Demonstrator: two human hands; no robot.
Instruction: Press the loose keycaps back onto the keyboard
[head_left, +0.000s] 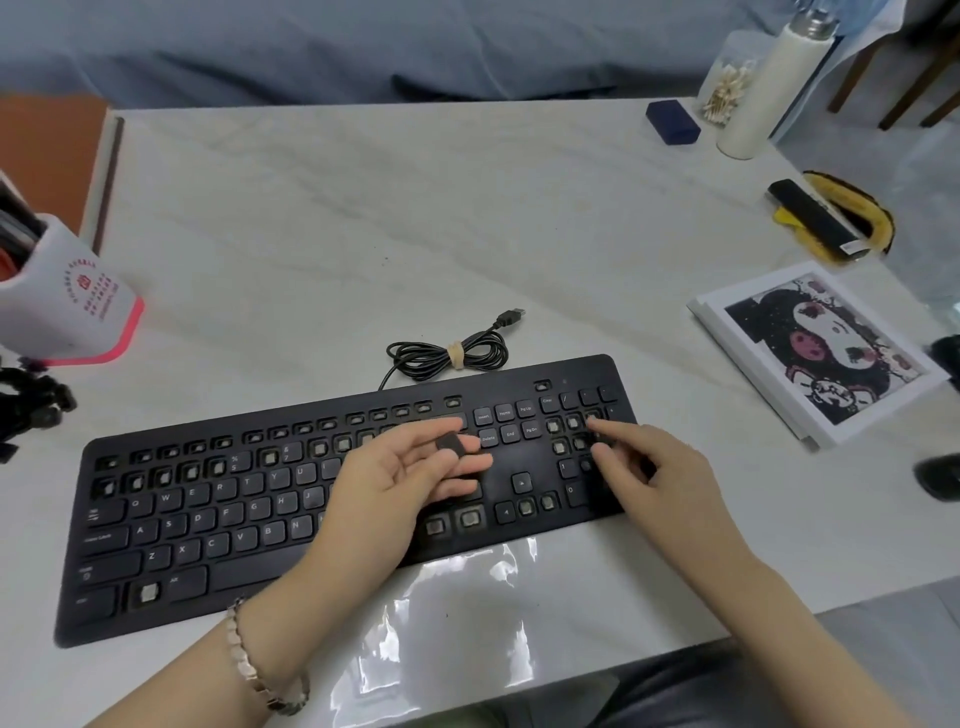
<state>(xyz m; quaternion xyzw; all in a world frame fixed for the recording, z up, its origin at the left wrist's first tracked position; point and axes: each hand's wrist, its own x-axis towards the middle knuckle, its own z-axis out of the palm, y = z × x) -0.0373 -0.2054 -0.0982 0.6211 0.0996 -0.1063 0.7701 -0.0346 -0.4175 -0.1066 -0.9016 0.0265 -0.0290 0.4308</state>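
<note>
A black keyboard (218, 519) lies across the near part of the table, with several bare switch sockets showing in the number row, the numpad and near the arrow keys. My left hand (405, 478) hovers palm-up over the keyboard's middle, its fingers loosely curled under black keycaps (451, 443) that rest on them. My right hand (644, 467) is over the numpad with the index finger stretched out, its tip touching a spot in the numpad's upper right. What lies under that fingertip is hidden.
The keyboard's coiled cable (452, 353) lies just behind it. A clear plastic bag (457, 623) lies at the table's front edge. A pen cup (62, 296) stands left. A picture board (815, 353), banana (852, 218), white bottle (769, 88) and blue box (672, 121) sit right.
</note>
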